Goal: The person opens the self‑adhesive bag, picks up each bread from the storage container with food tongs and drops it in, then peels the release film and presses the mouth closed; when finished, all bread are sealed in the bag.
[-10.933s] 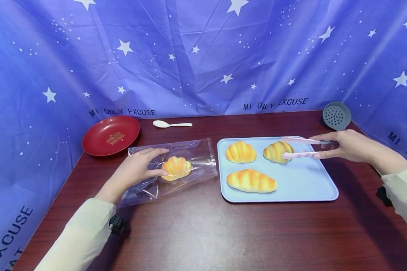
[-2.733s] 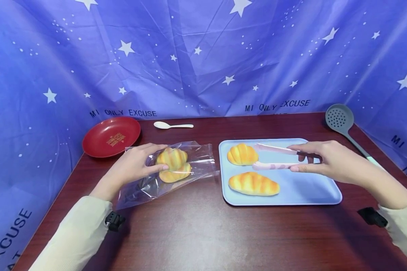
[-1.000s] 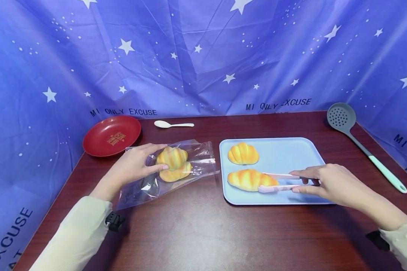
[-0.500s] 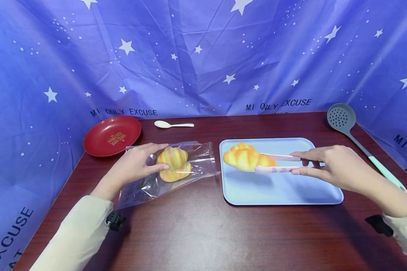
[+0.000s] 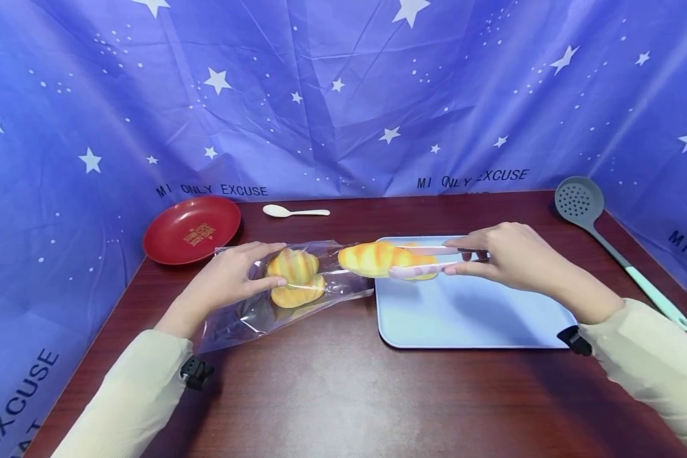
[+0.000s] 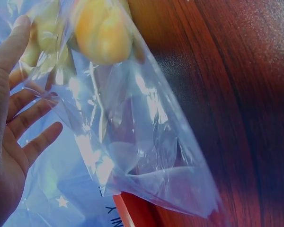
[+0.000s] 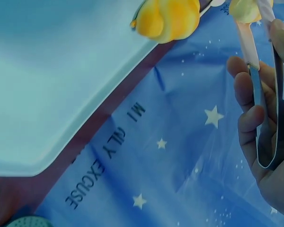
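In the head view my left hand (image 5: 233,275) holds a clear plastic bag (image 5: 343,286) from its left side, thumb at the front and fingers toward the back. Two bread rolls lie inside, a greenish-yellow one (image 5: 294,265) and a golden one (image 5: 298,292). My right hand (image 5: 506,257) grips a pair of tongs (image 5: 418,272) with pale pink tips. Between those tips is a long bread loaf (image 5: 366,258), lifted, its left end at the bag's mouth. Behind the loaf a third roll (image 5: 426,277), partly hidden, sits on the light blue tray (image 5: 435,327).
A red plate (image 5: 186,219) stands at the back left, beside a white spoon (image 5: 294,211). At the right edge lies a grey slotted skimmer (image 5: 579,200) with a mint handle. The brown table (image 5: 332,394) meets a blue star-patterned cloth (image 5: 343,114) behind.
Earlier the greenish-yellow roll went from the tray into the bag. Over the last second the tongs picked up the long loaf and carried it up and left. The left hand barely moved.
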`<state>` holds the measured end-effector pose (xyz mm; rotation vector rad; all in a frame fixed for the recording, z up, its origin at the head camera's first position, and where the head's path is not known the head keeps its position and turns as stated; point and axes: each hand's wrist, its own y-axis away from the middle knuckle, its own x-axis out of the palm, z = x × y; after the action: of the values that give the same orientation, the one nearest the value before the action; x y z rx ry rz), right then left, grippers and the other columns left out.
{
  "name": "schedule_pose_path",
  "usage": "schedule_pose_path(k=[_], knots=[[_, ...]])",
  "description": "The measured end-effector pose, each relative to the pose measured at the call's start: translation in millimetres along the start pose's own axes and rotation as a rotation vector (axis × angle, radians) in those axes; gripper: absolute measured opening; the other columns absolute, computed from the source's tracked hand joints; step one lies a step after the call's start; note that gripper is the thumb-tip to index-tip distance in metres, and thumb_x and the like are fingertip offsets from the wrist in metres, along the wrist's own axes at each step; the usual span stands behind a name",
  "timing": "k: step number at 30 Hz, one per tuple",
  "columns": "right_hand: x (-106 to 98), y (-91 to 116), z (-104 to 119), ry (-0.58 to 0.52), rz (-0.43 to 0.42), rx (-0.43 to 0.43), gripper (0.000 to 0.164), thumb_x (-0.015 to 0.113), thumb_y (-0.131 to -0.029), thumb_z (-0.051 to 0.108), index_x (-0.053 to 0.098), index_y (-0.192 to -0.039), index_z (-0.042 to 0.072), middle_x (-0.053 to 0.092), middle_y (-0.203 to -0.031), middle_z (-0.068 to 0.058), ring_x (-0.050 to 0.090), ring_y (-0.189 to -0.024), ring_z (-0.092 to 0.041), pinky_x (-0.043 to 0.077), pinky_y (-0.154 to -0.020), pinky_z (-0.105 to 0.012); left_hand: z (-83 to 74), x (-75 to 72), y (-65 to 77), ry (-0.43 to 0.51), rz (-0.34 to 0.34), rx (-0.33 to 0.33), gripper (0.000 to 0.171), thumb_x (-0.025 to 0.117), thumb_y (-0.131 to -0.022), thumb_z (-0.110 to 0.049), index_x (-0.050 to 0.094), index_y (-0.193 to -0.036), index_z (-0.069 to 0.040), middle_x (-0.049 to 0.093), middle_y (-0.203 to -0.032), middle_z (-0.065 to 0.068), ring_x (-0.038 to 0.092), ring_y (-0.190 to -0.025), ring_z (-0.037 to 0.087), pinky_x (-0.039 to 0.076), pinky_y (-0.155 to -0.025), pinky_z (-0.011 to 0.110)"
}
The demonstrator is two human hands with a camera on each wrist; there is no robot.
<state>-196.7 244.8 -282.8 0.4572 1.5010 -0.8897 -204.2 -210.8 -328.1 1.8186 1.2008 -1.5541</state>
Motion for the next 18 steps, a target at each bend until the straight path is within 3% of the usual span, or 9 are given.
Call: schedule_pose_path(k=[3, 9, 14, 18], knots=[[4.1, -11.1, 4.9, -0.017, 0.027, -0.007, 0.043, 0.08, -0.086, 0.043, 0.078, -0.117, 0.013, 0.059, -0.069, 0.016, 0.039, -0.052, -0.001, 0.034, -0.05, -0.026, 1.0, -1.0, 0.5, -0.003, -0.005, 0.003, 0.071, 0.081, -0.085, -0.046, 0.061, -0.141, -0.009, 0.066, -0.13, 0.016, 0.063, -0.122, 0.034, 0.05, -0.1, 0.056], [10.1, -28.3, 12.9, -0.045, 0.043, -0.021, 0.043, 0.08, -0.087, 0.042, 0.078, -0.117, 0.012, 0.058, -0.067, 0.012, 0.04, -0.053, -0.004, 0.033, -0.049, -0.028, 1.4, -1.6, -0.1, 0.003, -0.021, 0.02, 0.068, 0.081, -0.085, -0.046, 0.062, -0.139, -0.009, 0.068, -0.128, 0.014, 0.064, -0.119, 0.033, 0.051, -0.098, 0.055], [11.8, -40.6, 18.1, -0.068, 0.045, -0.041, 0.043, 0.08, -0.088, 0.042, 0.078, -0.118, 0.012, 0.067, -0.072, 0.007, 0.036, -0.051, -0.006, 0.029, -0.048, -0.028, 2.1, -1.5, -1.2, 0.005, -0.028, 0.03, 0.065, 0.08, -0.086, -0.045, 0.063, -0.138, -0.009, 0.068, -0.127, 0.015, 0.064, -0.119, 0.033, 0.051, -0.098, 0.054], [11.0, -47.6, 19.7, -0.071, 0.036, -0.052, 0.04, 0.08, -0.088, 0.041, 0.078, -0.117, 0.013, 0.06, -0.064, 0.008, 0.032, -0.05, -0.006, 0.025, -0.048, -0.028, 2.7, -1.6, -2.2, -0.002, -0.027, 0.032, 0.065, 0.081, -0.086, -0.044, 0.064, -0.137, -0.008, 0.068, -0.127, 0.015, 0.063, -0.12, 0.033, 0.051, -0.099, 0.054]])
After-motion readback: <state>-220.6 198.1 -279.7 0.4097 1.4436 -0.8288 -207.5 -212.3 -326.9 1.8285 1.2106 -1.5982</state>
